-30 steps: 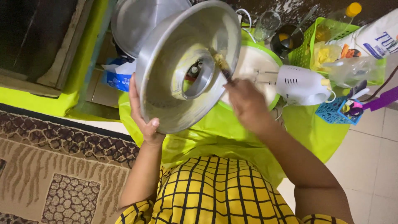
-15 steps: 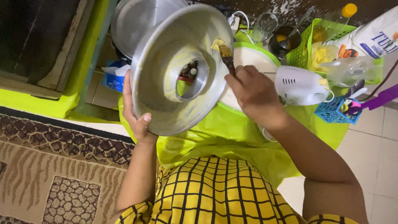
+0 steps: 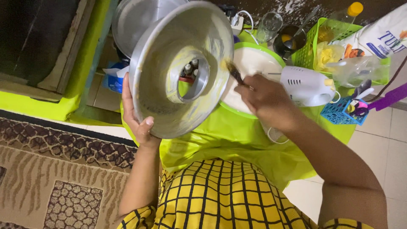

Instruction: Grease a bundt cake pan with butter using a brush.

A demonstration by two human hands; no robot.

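Note:
My left hand (image 3: 136, 114) grips the rim of a round metal tube cake pan (image 3: 169, 93), tilted up so its inside faces me. A yellowish greasy film coats the pan's wall and centre tube. My right hand (image 3: 265, 99) holds a small pastry brush (image 3: 232, 71) whose bristles touch the pan's inner wall at its right side. Behind the pan lies a white bowl with a green rim (image 3: 254, 63).
A white hand mixer (image 3: 305, 85) rests by the bowl. A green basket (image 3: 335, 46), a small blue basket (image 3: 341, 112), a glass (image 3: 269, 25), a dark cup (image 3: 288, 40) and a metal lid (image 3: 135, 19) surround them. A green cloth (image 3: 237, 140) covers the surface; patterned rug (image 3: 51, 169) at left.
The pan has tilted and shifted slightly left. My right hand moved the brush down along the pan's right inner wall.

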